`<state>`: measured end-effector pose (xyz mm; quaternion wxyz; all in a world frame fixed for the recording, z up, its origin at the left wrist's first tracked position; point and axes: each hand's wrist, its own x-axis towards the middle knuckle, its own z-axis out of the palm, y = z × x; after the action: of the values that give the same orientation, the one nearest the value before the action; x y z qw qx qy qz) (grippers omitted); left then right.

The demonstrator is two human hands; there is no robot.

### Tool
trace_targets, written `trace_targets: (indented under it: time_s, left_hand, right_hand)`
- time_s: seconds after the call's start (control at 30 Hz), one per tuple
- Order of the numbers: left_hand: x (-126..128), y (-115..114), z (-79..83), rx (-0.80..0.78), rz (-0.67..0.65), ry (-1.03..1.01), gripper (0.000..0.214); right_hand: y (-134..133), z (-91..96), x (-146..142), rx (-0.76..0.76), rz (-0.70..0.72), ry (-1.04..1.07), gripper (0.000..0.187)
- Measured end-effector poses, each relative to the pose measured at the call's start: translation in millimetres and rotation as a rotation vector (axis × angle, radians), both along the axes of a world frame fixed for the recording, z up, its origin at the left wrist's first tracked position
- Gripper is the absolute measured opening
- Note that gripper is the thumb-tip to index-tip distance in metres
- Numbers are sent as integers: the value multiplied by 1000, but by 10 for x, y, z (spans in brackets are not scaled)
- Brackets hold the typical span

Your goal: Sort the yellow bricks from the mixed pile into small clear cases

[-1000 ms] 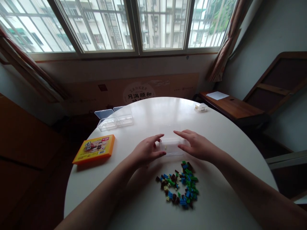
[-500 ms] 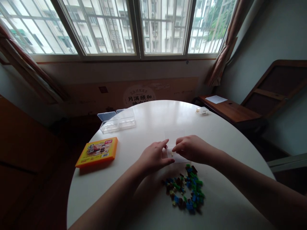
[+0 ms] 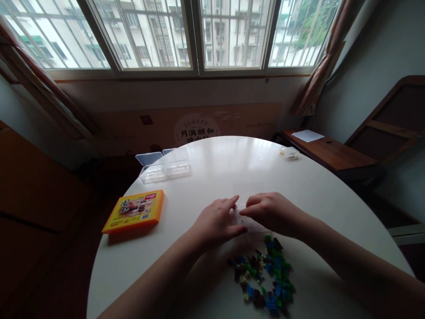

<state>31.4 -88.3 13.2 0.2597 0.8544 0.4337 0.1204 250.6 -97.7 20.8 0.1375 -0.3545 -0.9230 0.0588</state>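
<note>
A small clear plastic box (image 3: 253, 223) sits in the middle of the round white table (image 3: 212, 168), its lid open behind it. My left hand (image 3: 217, 221) grips the box's left side between thumb and forefinger. My right hand (image 3: 269, 211) reaches over the box from the right, its fingers bent down into it; whether they pinch anything is hidden. A heap of small blue, green and brown building bricks (image 3: 262, 277) lies just in front of the box, close to my right wrist.
An orange flat box (image 3: 134, 211) lies at the table's left edge. Two more clear boxes (image 3: 164, 165) with open lids stand at the back left. A small clear packet (image 3: 289, 152) rests at the back right. Beyond is a wooden side table with paper (image 3: 307, 135).
Both hands were spread open on either side of the clear box; they have closed in on it, the left gripping its side, the right fingers dipping inside. The camera has shifted slightly.
</note>
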Motion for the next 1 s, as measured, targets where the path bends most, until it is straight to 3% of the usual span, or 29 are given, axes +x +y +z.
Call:
trace_targets:
  time_s: [0.43, 1.0]
  left_hand:
    - [0, 3, 8, -11, -1, -7, 79]
    - [6, 15, 8, -5, -1, -24, 79]
  right_hand:
    - [-31, -51, 74, -65, -7, 81, 22]
    - [-4, -73, -32, -40, -148, 28, 23]
